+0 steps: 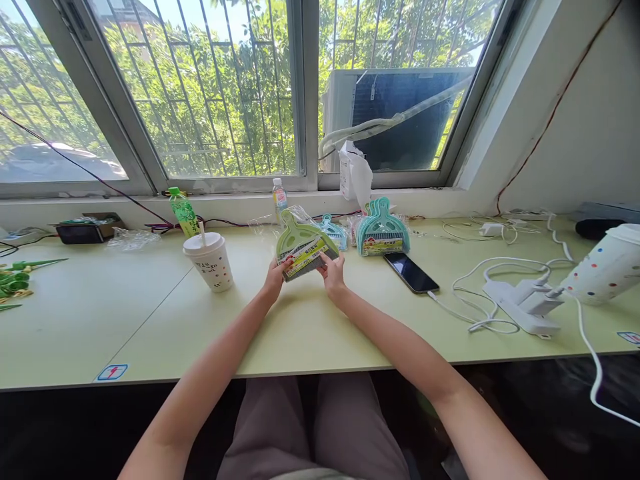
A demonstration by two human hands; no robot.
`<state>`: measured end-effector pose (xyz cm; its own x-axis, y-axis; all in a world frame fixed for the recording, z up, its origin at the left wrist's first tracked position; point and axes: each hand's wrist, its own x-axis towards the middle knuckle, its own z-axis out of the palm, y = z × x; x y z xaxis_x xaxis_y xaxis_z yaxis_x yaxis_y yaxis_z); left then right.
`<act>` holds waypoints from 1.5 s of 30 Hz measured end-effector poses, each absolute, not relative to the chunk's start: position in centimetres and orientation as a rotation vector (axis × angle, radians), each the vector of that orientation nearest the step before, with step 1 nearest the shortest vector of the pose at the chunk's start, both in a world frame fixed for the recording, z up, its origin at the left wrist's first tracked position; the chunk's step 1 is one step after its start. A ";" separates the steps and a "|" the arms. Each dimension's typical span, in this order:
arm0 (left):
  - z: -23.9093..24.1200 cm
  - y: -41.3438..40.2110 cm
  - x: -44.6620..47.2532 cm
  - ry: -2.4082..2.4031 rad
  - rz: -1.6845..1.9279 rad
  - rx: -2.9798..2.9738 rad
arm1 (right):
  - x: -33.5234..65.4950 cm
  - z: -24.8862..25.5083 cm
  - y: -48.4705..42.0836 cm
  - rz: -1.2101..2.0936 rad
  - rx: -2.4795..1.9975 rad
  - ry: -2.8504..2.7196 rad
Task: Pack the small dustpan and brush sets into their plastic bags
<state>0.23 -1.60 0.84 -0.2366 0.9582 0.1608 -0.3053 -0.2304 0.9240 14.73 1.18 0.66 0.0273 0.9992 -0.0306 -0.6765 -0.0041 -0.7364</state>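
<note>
Left hand (273,279) and right hand (333,273) seemingly pinch tilted dustpan (305,248).

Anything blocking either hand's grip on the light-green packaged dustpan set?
Nothing visible: left hand and right hand hold the light-green packaged dustpan set at its lower sides. The light-blue dustpan set is beyond, not between.

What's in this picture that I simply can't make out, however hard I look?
All in the head view:
- Back of the green dustpan set: its front hides it, and some fingers of the left hand and right hand.
- Small print on its label: too small.
- Inside of the cup with a straw: hidden by its wall and lid.
- Far-right cup: cut off by the right edge.
- Green pieces: cut off by the left edge.
</note>
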 end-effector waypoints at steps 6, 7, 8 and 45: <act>1.6 -2.2 0.1 0.985 1.678 1.146 | 13.5 0.7 -0.2 1.415 -0.651 -0.527; 1.8 -2.4 0.1 0.984 1.689 1.171 | 13.5 0.7 -0.2 1.453 -0.624 -0.563; 2.0 -2.5 0.1 0.983 1.698 1.191 | 13.5 0.7 0.0 1.501 -0.599 -0.602; 2.1 -2.8 -0.9 0.935 1.454 0.971 | 14.3 1.0 0.9 1.681 -0.668 -0.638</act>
<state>-0.92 -2.83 2.14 -0.0644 0.9954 0.0711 -0.3487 -0.0892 0.9330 14.28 0.86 1.02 -0.1774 0.9794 -0.0962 -0.6687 -0.1917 -0.7184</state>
